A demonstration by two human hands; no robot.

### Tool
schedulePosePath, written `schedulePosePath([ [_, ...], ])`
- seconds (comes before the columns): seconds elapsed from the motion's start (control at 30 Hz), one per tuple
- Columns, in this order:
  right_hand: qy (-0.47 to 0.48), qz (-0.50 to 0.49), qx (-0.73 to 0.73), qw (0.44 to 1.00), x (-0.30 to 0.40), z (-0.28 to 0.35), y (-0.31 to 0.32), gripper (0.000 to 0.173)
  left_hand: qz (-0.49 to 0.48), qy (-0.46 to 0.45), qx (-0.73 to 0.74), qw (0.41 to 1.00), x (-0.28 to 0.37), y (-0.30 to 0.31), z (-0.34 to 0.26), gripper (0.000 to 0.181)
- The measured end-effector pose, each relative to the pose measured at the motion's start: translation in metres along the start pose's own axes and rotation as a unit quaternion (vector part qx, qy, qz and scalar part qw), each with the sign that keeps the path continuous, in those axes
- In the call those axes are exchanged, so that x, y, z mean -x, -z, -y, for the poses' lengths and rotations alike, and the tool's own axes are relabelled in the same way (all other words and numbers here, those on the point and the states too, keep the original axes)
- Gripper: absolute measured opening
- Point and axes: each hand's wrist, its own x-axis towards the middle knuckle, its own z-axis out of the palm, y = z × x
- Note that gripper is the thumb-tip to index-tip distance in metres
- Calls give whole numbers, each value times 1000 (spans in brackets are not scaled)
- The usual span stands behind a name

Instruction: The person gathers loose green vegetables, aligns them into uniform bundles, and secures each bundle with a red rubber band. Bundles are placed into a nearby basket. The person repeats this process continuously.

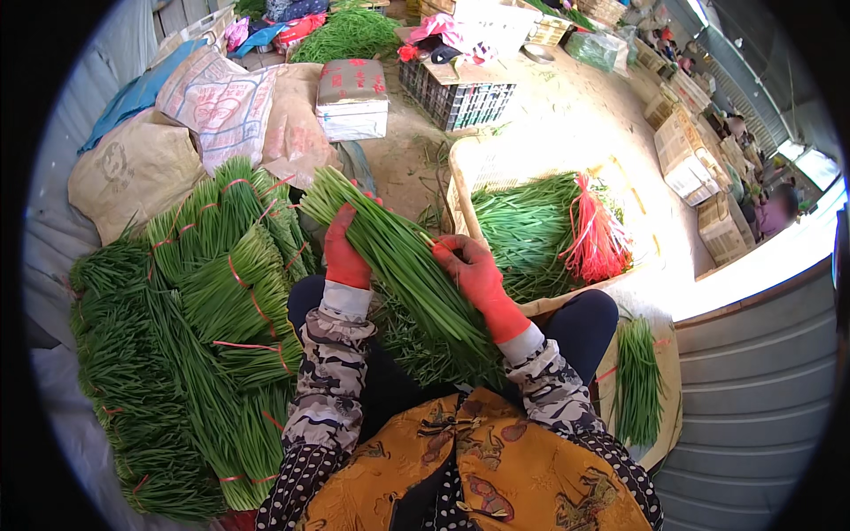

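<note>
Both my hands wear red gloves. My left hand (346, 255) grips a loose bunch of long green leafy stalks, likely garlic chives (398, 262), near its pale ends; red fingertips show on the bunch's far side. At the bunch's right edge, my right hand (473, 265) pinches a pale stalk end between thumb and fingers. The bunch slants down to the right above more loose greens (418, 345) between my knees. A pile of bundles tied with red strips (232, 299) lies at my left. Another tied bundle (639, 385) rests on a board to my right.
Ahead to the right, a plastic basket (468, 216) holds greens and a bunch of red ties (594, 239). Woven sacks (219, 109), a box (352, 109) and a black crate (458, 96) stand farther off. Several people sit in the far right distance beside stacked crates (687, 162).
</note>
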Motion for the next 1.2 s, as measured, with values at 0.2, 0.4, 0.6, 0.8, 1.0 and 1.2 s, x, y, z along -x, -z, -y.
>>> schedulePosePath([
  [0.2, -78, -190, -204, 957, -33, -14, 60, 20, -6, 14, 12, 1000, -4, 1, 1, 48],
  [0.4, 18, -80, 49, 995, -62, 75, 14, 19, -2, 62, -27, 998, 7, -6, 10, 45],
  [0.6, -92, 66, -65, 991, -97, 70, -45, 22, 26, 114, -97, 988, 10, -2, 17, 36],
  [0.8, -79, 72, -7, 994, -102, 58, -53, 20, -4, 120, -69, 990, 18, -15, 15, 35],
  [1.0, -43, 92, -11, 995, -97, 53, -51, 23, -2, 118, -56, 991, 16, -16, 19, 36],
  [1.2, -35, 153, -58, 986, -87, 55, -39, 29, 60, 60, -60, 995, 9, -8, 30, 37],
])
